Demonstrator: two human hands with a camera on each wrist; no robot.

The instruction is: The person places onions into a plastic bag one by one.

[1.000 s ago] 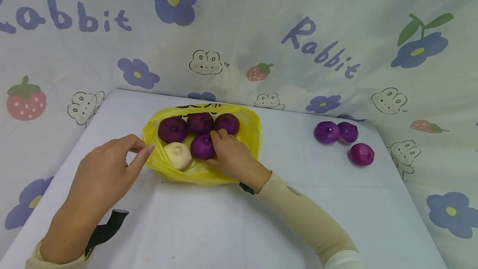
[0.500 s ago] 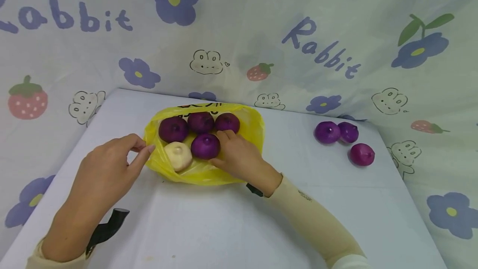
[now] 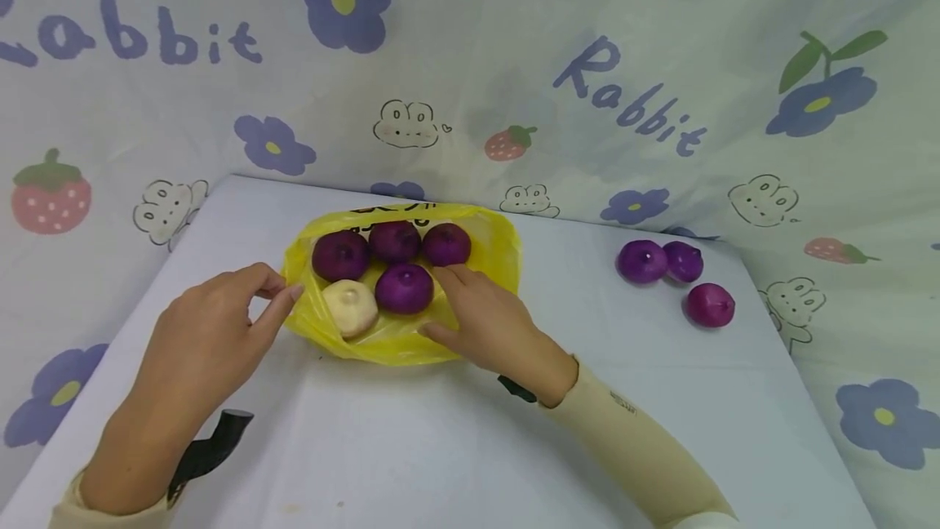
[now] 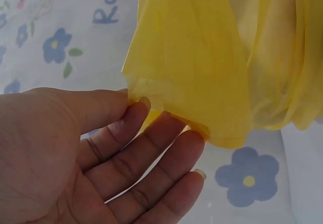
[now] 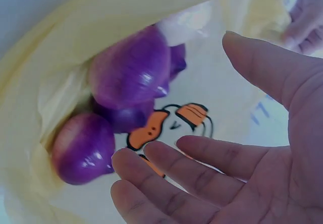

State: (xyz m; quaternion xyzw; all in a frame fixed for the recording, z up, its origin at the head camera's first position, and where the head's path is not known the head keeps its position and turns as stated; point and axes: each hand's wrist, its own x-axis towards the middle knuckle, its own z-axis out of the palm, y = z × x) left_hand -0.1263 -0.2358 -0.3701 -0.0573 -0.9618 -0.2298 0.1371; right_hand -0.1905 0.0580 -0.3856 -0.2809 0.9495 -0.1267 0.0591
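My left hand pinches the left rim of a yellow plastic bag between thumb and index finger. In the left wrist view the bag's thin edge shows between those fingers. Several purple onions sit inside the wide-mouthed bag, with one pale, cream-coloured bulb at the front left. My right hand is at the bag's front right, fingers extended, holding nothing. The right wrist view has its spread fingers beside a purple onion, with a small gap to the thumb.
Three more purple onions lie on the right of the white table: two side by side and a redder one nearer. A printed cloth hangs behind the table.
My right hand has drawn back to the right and toward me, off the front purple onion, which stays in the bag. My left hand keeps its pinch on the rim.
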